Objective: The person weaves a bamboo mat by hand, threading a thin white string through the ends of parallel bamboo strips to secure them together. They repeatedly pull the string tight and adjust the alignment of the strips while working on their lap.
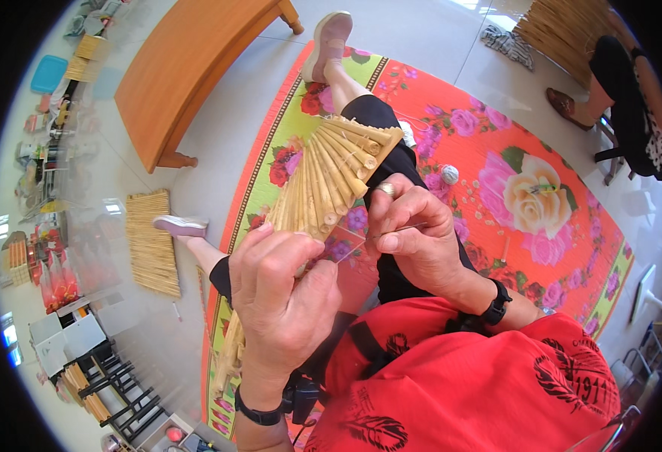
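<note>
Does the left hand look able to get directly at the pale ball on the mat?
Probably not: the right hand and black trouser leg seem to lie between the left hand and the pale ball.

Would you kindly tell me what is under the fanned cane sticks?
The cane sticks overlap the flowered mat and a black trouser leg, both showing past their edges. Whatever lies directly beneath is covered; whether they rest on the leg is unclear.

The left hand conceals part of the bamboo-stick mat and the white thread beyond the thumb. Fingers of the right hand partly mask a needle. Upper edge crops the wooden table; red bags, far left, appear blurred.
</note>
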A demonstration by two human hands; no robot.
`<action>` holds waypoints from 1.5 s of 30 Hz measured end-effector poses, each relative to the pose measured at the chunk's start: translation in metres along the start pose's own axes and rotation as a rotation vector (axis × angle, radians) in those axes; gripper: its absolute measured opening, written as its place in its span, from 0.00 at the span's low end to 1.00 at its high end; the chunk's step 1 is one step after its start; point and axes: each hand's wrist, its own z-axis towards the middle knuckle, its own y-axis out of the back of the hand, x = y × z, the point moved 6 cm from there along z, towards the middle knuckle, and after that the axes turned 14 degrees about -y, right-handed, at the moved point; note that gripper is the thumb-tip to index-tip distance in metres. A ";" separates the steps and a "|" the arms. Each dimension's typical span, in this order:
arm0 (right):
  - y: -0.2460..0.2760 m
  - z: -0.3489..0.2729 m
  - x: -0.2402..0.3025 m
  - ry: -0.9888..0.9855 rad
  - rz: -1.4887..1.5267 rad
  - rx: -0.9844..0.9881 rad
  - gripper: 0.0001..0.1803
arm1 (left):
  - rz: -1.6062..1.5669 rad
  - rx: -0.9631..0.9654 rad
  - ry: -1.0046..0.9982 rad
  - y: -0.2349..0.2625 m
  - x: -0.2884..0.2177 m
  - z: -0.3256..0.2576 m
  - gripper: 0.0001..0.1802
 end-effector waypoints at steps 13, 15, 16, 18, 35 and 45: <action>-0.008 0.017 -0.041 -0.278 0.000 0.110 0.07 | 0.059 0.075 0.287 -0.005 0.032 -0.002 0.29; -0.008 0.017 -0.044 -0.280 -0.013 0.118 0.07 | 0.052 0.063 0.280 -0.002 0.036 -0.003 0.29; -0.007 0.016 -0.045 -0.282 -0.022 0.115 0.07 | 0.041 0.058 0.276 -0.002 0.036 -0.002 0.29; -0.005 0.015 -0.047 -0.284 0.022 0.104 0.07 | 0.002 0.086 0.285 -0.003 0.037 -0.001 0.28; -0.055 0.080 -0.001 0.447 -0.869 -0.155 0.04 | -0.101 0.009 0.536 0.034 0.101 -0.006 0.24; -0.076 0.097 -0.042 0.170 -0.759 0.095 0.07 | -0.258 -0.095 0.648 0.052 0.135 -0.018 0.23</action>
